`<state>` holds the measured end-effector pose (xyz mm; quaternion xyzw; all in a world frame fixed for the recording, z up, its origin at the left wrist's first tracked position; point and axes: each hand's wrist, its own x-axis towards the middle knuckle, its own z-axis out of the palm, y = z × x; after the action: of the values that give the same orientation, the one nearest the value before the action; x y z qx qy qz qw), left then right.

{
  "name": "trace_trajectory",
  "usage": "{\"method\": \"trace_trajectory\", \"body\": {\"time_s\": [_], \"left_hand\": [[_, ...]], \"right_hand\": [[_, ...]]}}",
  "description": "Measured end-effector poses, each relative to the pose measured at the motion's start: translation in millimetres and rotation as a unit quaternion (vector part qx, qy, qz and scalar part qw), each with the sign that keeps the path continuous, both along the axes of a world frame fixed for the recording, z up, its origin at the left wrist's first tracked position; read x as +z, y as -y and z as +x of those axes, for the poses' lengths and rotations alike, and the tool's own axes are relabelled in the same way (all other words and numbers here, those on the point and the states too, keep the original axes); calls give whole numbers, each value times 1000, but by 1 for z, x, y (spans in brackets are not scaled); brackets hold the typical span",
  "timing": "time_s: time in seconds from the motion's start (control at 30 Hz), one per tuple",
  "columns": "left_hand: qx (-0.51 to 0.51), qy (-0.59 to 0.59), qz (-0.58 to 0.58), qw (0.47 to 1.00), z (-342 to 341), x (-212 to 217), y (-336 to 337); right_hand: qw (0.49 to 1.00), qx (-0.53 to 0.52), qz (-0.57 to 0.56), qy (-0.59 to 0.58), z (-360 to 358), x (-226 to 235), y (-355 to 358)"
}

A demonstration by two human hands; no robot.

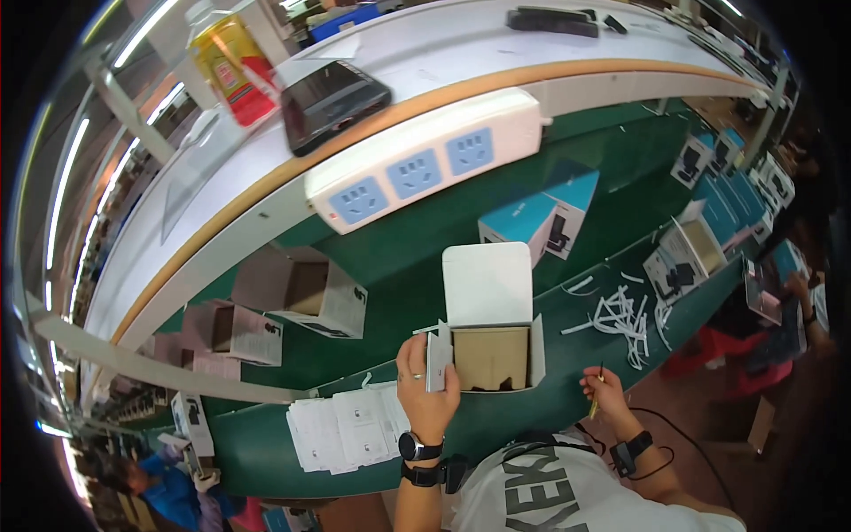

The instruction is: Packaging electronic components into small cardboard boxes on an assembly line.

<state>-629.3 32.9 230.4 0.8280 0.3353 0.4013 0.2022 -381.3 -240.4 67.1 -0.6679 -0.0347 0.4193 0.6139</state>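
Observation:
In front of me stands an open white carton point(537, 363), its lid point(487, 284) raised at the back and a brown cardboard insert point(490, 355) inside. At the carton's left side, my left hand point(427, 395) is closed, thumb against fingers, on a flat white piece point(437, 362) resembling a folded leaflet; whether it touches the carton I cannot tell. Off to the right, near the bench's front edge, my right hand point(607, 396) grips a thin yellow pen-like tool point(593, 409) with a dark tip pointing up. Its exact kind is too small to tell.
White printed leaflets point(346, 430) lie spread left of the carton. Paper strips point(620, 319) are heaped at right. Blue-and-white boxes point(541, 217) and open cartons point(328, 297) stand behind. Above runs a shelf with a power strip point(425, 160) and phone point(332, 102). People work at both sides.

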Motion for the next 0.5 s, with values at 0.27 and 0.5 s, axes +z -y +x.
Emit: {"method": "trace_trajectory", "body": {"time_s": [0.27, 0.5], "left_hand": [[-41, 120, -400, 907, -20, -46, 26], [-107, -116, 19, 987, 11, 19, 70]], "right_hand": [[994, 65, 92, 6, -20, 72, -59], [924, 216, 36, 314, -36, 100, -118]]}}
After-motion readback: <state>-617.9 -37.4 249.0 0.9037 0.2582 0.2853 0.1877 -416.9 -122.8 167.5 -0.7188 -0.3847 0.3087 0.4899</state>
